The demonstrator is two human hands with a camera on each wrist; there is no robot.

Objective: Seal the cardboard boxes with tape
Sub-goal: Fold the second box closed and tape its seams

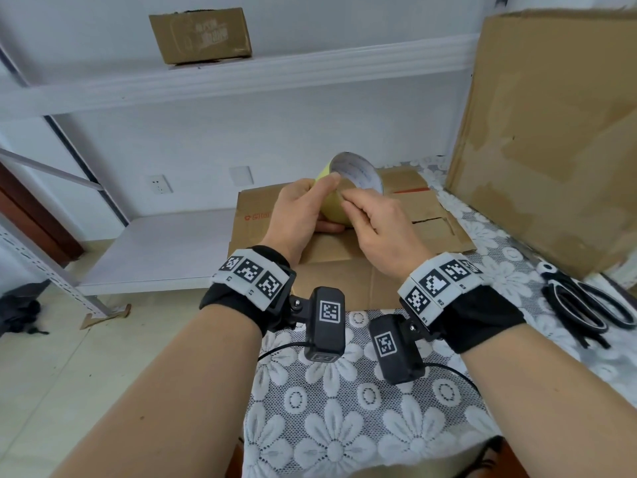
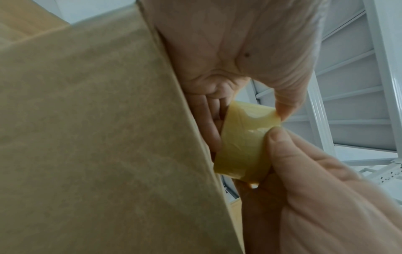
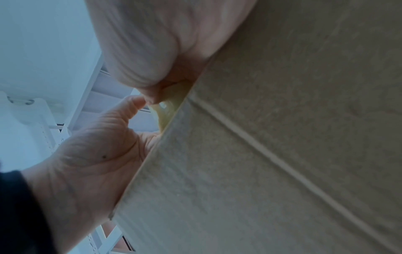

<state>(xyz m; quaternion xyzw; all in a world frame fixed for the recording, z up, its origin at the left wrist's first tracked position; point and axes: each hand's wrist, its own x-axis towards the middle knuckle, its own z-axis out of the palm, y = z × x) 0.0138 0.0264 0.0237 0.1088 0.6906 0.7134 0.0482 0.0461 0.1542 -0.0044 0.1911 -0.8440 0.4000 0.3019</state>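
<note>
Fingers of the left hand (image 1: 299, 215) curl round the tape roll (image 1: 344, 188), thumb laid across its yellow side, and they hold it up just above the cardboard box (image 1: 348, 250). From the left wrist view the same roll (image 2: 243, 146) sits between the two hands, glossy and pale yellow. Moving right, the right hand (image 1: 382, 224) comes in against the roll, its fingertips (image 1: 348, 201) bunched together and pinching at the tape's surface; whether they have a loose end is not clear. The roll's white inner core faces up and away from the person. Below both hands the box lies on the table with its flaps folded shut, a dark gap showing along the seam on the right. It rests on a white lace tablecloth (image 1: 327, 426). Further right, a big sheet of cardboard (image 1: 551, 125) stands upright at the table's far side, and black scissors (image 1: 582, 305) lie flat near its foot. Up at the back left, a small carton (image 1: 200, 36) sits on a white shelf (image 1: 241, 77).
</note>
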